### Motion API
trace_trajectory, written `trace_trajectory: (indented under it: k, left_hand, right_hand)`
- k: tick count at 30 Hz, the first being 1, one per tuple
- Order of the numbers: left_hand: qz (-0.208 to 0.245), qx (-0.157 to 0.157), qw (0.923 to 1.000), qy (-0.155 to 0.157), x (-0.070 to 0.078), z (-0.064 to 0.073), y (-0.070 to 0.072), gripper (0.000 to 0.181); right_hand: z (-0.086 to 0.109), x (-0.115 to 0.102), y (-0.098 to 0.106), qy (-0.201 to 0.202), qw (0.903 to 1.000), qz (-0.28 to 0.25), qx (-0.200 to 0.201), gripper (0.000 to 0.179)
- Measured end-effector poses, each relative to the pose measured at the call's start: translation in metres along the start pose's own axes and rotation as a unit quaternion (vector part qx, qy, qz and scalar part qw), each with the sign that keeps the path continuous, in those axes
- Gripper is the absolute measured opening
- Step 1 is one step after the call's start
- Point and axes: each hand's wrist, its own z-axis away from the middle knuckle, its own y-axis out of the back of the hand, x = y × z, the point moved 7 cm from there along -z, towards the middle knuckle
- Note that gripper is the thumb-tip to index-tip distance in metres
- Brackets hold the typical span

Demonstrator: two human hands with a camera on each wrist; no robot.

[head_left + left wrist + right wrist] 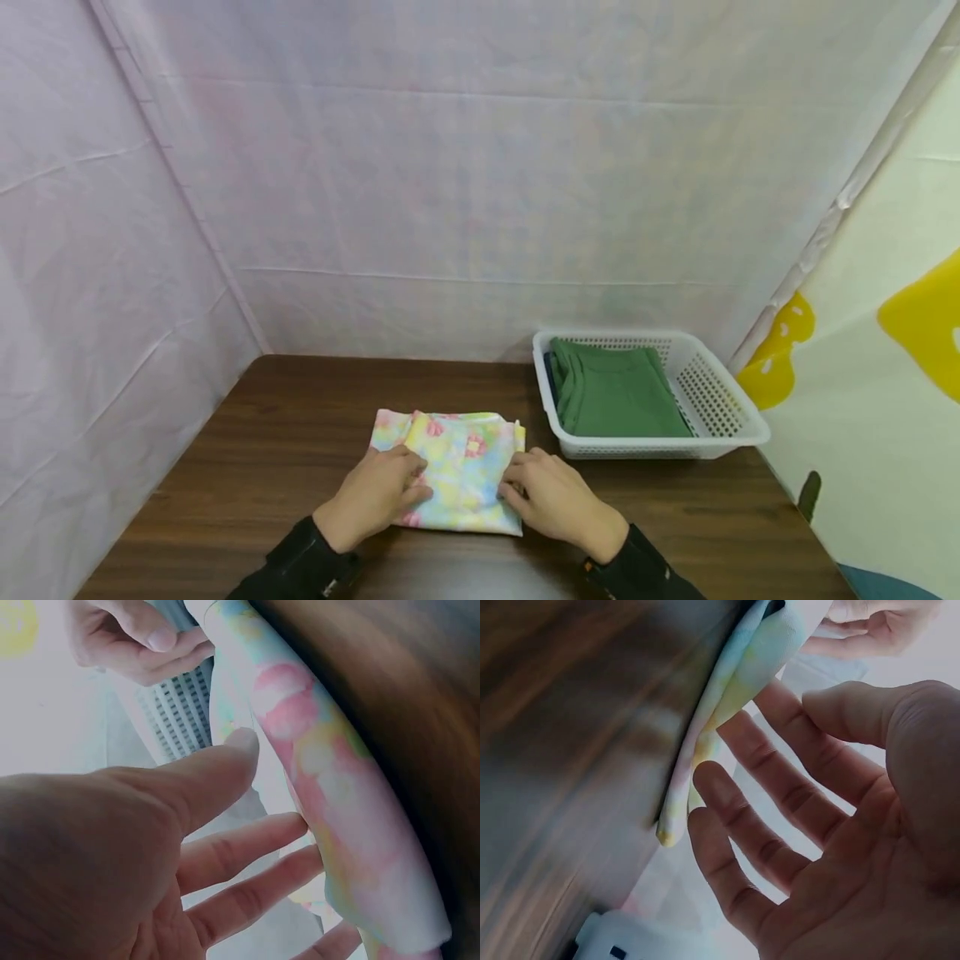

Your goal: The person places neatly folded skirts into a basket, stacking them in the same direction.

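Note:
A folded pastel cloth [468,479], patterned with pink flowers on yellow and blue, lies flat on the brown wooden table. On its left side my left hand [375,493] rests with loosely bent fingers. My right hand [551,492] touches the opposite edge in the same way. In the left wrist view, the fingertips [296,823] meet the rounded fold of the cloth, and the thumb is spread away from them. The right wrist view has relaxed, parted fingers [731,802] against the layered side of the cloth. Neither hand pinches it.
A white perforated plastic basket [723,442] stands at the back right of the table [300,417]. Folded green fabric [618,396] lies inside, with a dark blue piece beside it. Pale sheets [465,183] hang behind the table and along its left side.

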Motion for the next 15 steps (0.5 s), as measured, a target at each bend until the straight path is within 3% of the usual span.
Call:
trace_trajectory:
  k: [5, 7, 10, 15]
  left_hand:
    - [0.040, -0.020, 0.9990, -0.002, 0.003, -0.001, -0.004, 0.042]
    - [0.050, -0.020, 0.9985, 0.014, 0.000, -0.003, -0.003, 0.044]
    - [0.054, -0.027, 0.9959, 0.067, -0.010, -0.004, -0.003, 0.051]
    - [0.048, -0.062, 0.9813, 0.176, -0.034, 0.000, -0.005, 0.070]
  right_hand:
    - [0.007, 0.012, 0.000, -0.032, 0.9993, -0.019, 0.000, 0.011]
    - [0.007, 0.016, -0.001, -0.048, 0.9985, -0.028, -0.002, 0.012]
    - [0.008, 0.021, -0.004, -0.073, 0.9964, -0.042, -0.012, 0.012]
    - [0.012, 0.026, -0.008, -0.103, 0.9930, -0.049, -0.029, 0.022]
